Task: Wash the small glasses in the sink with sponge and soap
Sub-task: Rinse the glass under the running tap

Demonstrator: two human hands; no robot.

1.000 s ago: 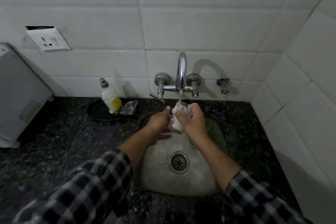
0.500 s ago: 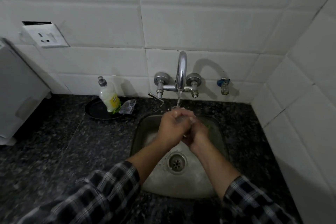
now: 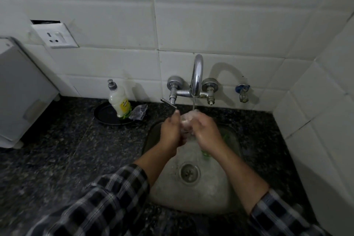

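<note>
Now both grips on glass (image 3: 186, 123), held over sink (image 3: 210, 195) under running tap (image 3: 197, 74). My left grip (image 3: 171, 132) wraps glass's left side, thumb up; my right grip (image 3: 206, 133) curls round its right side. Green pad (image 3: 206, 156) in sink beneath right wrist. Soap (image 3: 119, 101) on black plate (image 3: 104, 116), on table (image 3: 57, 149) left of sink.

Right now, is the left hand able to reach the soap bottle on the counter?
Probably yes. The soap bottle stands on the dark plate left of the sink, with nothing between it and the left hand. But that hand holds the small glass, so it must let go first.
</note>
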